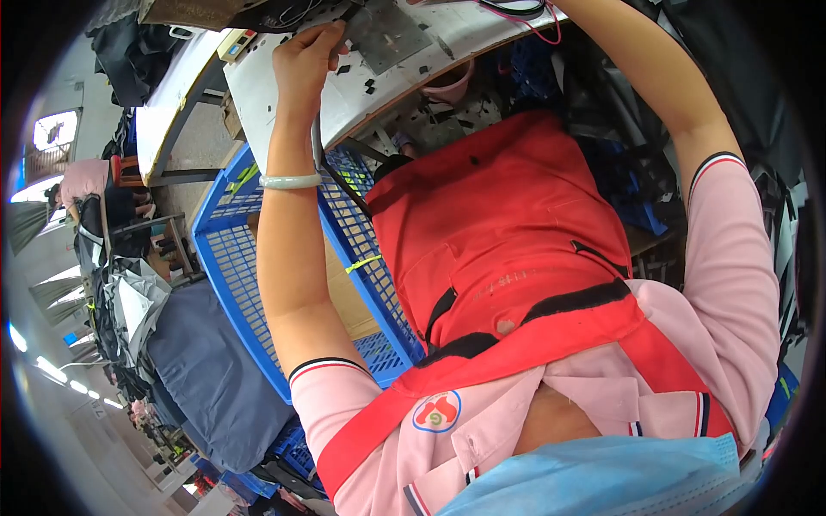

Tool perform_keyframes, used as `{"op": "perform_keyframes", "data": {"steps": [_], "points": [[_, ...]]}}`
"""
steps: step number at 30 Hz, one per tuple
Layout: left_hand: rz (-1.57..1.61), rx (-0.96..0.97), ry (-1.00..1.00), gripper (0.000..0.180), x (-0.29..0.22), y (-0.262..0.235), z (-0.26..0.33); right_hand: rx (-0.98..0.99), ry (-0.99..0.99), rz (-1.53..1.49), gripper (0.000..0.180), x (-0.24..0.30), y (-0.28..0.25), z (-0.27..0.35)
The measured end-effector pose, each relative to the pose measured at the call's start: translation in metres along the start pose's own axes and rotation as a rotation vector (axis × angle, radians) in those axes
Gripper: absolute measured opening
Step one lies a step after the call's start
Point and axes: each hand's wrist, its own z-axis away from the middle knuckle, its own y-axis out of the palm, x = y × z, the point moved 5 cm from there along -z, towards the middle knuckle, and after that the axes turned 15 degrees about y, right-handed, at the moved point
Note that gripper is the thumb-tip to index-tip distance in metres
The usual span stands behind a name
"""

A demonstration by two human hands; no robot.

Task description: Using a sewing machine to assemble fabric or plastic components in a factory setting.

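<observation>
Over the white worktable (258,95), at the upper left, my left hand (308,62) is closed, its fingers curled together. A narrow black strap (317,142) runs up beside the wrist into this hand and hangs down past the table edge. Just beyond the fingertips a dark strip meets a grey metal plate (391,41) set in the tabletop. My right forearm (645,52) reaches to the upper edge, where only a sliver of skin shows; the rest of that hand is cut off. Small black scraps (370,86) lie around the plate.
A blue plastic basket (245,297) stands left of my red apron (508,206), with cardboard inside. A pink bin (452,84) sits below the table edge. Dark blue fabric (215,370) is piled at the left. Black and pink cables (551,30) lie at the table's top right.
</observation>
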Motion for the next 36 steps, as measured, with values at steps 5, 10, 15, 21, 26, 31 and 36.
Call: {"op": "perform_keyframes", "data": {"steps": [5,10,15,21,26,31,36], "points": [[0.130,-0.046,-0.032,0.020,0.003,0.003,0.005,-0.099,-0.053,-0.038,0.070,-0.002,-0.002,0.007],[0.177,-0.074,-0.017,0.025,0.025,-0.024,0.002,-0.221,0.063,-0.164,0.053,-0.011,-0.015,0.017],[-0.502,0.253,0.075,0.036,0.004,-0.021,0.019,-0.238,-0.090,0.021,0.040,0.047,0.020,0.079],[-0.079,0.250,0.022,0.022,-0.072,0.064,0.042,-0.388,-0.573,0.286,0.008,0.127,0.150,0.104],[0.045,0.500,-0.010,0.048,0.001,0.039,0.080,0.025,-0.414,0.081,0.032,0.072,0.134,0.097],[0.403,0.576,-0.520,0.055,0.031,0.041,0.139,0.133,-0.154,-0.049,0.043,0.026,0.095,0.098],[0.848,0.520,-0.562,0.038,0.001,0.041,0.113,0.123,-0.019,0.054,0.066,0.035,0.037,0.093]]}}
